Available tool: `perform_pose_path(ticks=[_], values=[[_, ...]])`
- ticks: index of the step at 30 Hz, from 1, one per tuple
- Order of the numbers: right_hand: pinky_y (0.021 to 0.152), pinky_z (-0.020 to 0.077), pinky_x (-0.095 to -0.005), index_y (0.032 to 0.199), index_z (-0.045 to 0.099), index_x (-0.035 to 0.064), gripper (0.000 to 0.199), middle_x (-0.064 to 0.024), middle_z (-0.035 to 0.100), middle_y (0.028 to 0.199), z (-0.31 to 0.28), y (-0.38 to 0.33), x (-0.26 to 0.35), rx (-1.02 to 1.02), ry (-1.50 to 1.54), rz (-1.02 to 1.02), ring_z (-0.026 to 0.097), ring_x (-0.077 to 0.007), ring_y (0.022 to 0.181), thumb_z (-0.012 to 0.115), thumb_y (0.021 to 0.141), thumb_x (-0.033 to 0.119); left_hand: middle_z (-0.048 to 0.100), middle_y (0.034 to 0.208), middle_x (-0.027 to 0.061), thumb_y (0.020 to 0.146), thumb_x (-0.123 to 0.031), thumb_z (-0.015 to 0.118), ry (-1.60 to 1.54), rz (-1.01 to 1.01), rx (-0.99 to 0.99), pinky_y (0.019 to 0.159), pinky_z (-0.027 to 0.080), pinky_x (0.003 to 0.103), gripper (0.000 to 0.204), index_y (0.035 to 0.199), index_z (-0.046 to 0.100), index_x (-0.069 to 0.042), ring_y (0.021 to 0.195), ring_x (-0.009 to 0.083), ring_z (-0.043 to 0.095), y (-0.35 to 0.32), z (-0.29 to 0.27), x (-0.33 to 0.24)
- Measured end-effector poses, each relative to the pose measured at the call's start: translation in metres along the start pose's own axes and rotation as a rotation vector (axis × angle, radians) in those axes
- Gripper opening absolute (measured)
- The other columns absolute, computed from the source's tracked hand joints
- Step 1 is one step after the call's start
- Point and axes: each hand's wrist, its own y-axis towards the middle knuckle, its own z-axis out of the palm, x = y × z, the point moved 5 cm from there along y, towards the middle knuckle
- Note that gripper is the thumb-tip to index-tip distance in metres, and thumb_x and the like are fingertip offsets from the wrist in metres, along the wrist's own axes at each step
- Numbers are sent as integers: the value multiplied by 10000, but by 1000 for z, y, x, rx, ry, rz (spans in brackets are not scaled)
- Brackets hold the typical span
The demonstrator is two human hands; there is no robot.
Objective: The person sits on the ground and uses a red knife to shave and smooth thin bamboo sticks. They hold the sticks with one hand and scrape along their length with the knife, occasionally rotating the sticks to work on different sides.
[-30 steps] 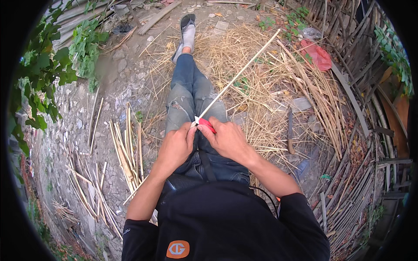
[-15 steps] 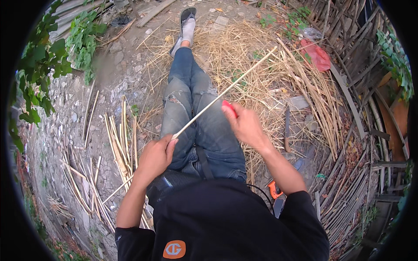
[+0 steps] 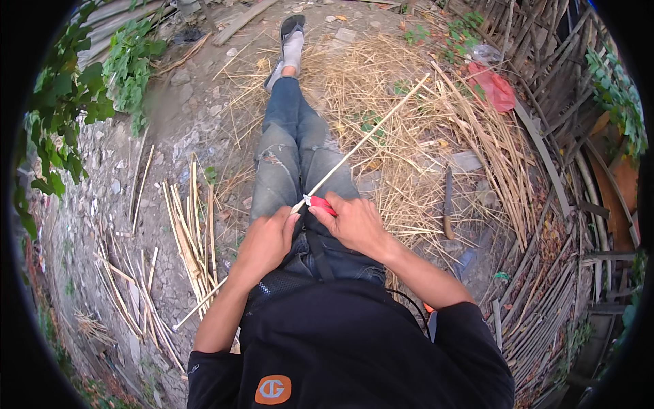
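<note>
My left hand [image 3: 270,238] is closed round a long, thin pale bamboo stick [image 3: 368,137], thumb along its top. The stick slants across my lap toward the far right, and its other end sticks out below my left forearm. My right hand [image 3: 357,223] grips a red-handled cutter knife [image 3: 320,203], whose short blade meets the stick just beyond my left fingertips. Both hands are close together above my thighs. My jeans-clad legs [image 3: 279,167] lie stretched out, crossed at the ankles.
Split bamboo strips [image 3: 191,238] lie to my left. Thin shavings [image 3: 381,75] cover the ground past my legs. A long-bladed knife with a wooden handle [image 3: 447,204] rests at right, near a long bundle of strips [image 3: 501,163] and a red plastic bag [image 3: 492,87].
My right hand has moved left and toward me, bringing the cutter knife against the stick. My left hand has shifted slightly right with the stick.
</note>
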Motion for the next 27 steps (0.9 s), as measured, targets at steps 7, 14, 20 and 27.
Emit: perform_pose_path(ticks=[7,14,20,27], values=[[548,528,-540,1031,722,31,542,-216,661,627,-7,22,-30,-135,-116,67,673,-460,601,577,1034,554,626,742,292,1064,-208,574,83,-14,61,647,458,559,234,1007,650,6,721,505,623,-16,-31,6],[703,520,-497,1093,750,25,606,-214,708,749,-91,12,-269,-263,-117,546,709,-399,736,476,1078,565,613,676,225,1042,-209,622,-1,-13,241,619,488,507,202,960,668,-31,658,451,633,-95,-75,53],[798,512,-522,1077,745,37,646,-259,718,838,-118,39,-255,-366,-89,483,695,-466,864,490,1042,630,616,684,195,1041,-167,606,24,-20,290,612,486,452,167,1029,705,-33,630,395,637,-79,-75,40],[871,505,-537,1048,733,-65,782,-304,729,936,-160,-27,-415,-603,-293,799,693,-494,955,473,1021,672,545,614,173,1045,-214,610,29,-10,213,560,452,425,212,998,730,-46,552,358,603,-111,-124,78]])
